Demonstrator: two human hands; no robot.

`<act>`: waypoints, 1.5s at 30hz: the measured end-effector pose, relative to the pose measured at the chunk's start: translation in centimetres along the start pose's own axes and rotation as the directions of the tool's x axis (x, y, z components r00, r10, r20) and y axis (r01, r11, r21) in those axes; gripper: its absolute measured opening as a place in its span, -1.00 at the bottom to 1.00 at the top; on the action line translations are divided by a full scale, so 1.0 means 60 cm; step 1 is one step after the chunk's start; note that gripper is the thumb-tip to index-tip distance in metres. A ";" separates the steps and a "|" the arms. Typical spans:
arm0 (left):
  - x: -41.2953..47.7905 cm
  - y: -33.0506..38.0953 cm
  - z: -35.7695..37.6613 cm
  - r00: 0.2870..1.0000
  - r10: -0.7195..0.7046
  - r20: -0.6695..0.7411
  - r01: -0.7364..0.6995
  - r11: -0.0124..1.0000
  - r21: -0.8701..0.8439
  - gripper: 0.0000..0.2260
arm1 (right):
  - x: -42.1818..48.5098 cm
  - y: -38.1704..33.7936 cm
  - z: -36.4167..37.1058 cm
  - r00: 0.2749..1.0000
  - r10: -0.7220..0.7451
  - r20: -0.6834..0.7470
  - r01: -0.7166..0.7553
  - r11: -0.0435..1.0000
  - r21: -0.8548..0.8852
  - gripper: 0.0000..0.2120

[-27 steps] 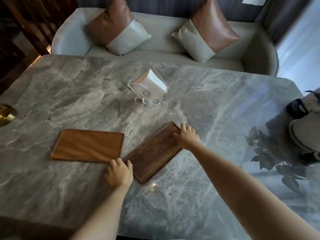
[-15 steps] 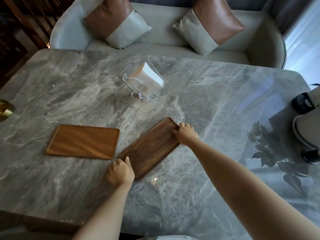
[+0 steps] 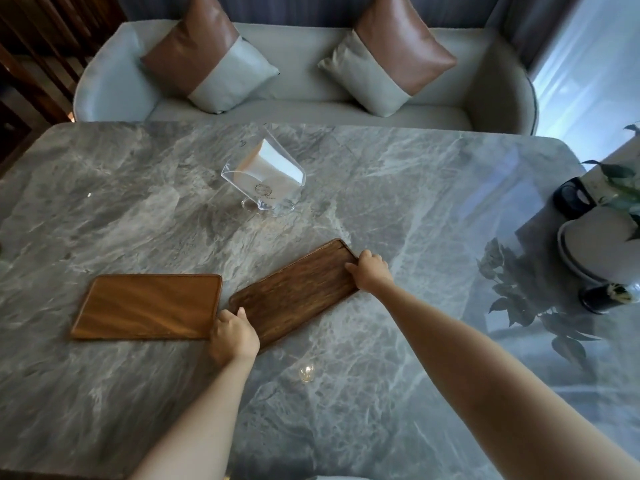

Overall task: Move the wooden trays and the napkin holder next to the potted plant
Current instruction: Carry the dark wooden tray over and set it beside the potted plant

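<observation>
Near the middle of the marble surface [image 3: 398, 202] the dark tray [image 3: 294, 292] lies at a slant, and both hands grip it by opposite ends — the right hand [image 3: 371, 271] curled over the far right corner, the left hand [image 3: 232, 336] closed on the near left corner. Taking it at two ends likely keeps the long, flat board level as it comes up; whether it has left the surface I cannot tell. The light tray [image 3: 149, 306] lies flat just beside it on the left, its right edge almost touching the dark tray where the left hand grips, so that hand has little room there. The napkin holder [image 3: 265, 183], clear with white napkins in it, stands farther back, apart from both trays. The plant [image 3: 620, 185] shows only partly at the right edge, with a pale dish [image 3: 599, 247] and dark small things around it — the goal side is crowded. Between the dark tray and the plant the stone lies bare, giving a wide lane to the right. The landing spot needs care, in my judgement, since the dish sits close to the surface's right rim.
</observation>
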State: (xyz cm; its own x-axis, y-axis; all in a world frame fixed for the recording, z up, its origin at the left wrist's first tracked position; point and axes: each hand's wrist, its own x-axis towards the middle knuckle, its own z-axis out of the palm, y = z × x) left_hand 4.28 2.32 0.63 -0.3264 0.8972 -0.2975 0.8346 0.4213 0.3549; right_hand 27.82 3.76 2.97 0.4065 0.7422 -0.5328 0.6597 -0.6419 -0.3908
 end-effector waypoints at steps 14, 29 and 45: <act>0.030 0.290 -0.022 0.917 0.384 0.108 -0.369 0.919 -0.137 -0.71 | -0.016 0.149 -0.168 0.939 0.208 -0.275 -0.058 0.880 0.471 -0.73; -0.079 0.616 0.103 0.612 0.757 0.231 -0.784 0.619 0.051 -0.67 | -0.055 0.394 -0.240 0.804 0.522 -0.285 -0.123 0.615 0.779 -0.65; -0.164 0.780 0.306 0.387 0.761 0.520 -0.899 0.436 0.031 -0.70 | -0.035 0.521 -0.194 0.789 0.611 0.062 -0.218 0.183 0.959 -0.80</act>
State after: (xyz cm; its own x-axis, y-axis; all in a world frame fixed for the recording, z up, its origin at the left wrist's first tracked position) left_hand 54.69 10.77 3.87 0.7400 0.5989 -0.3061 0.6711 -0.6272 0.3953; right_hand 54.97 -15.61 0.62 0.6845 0.1813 -0.7061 -0.5738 -0.4635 -0.6752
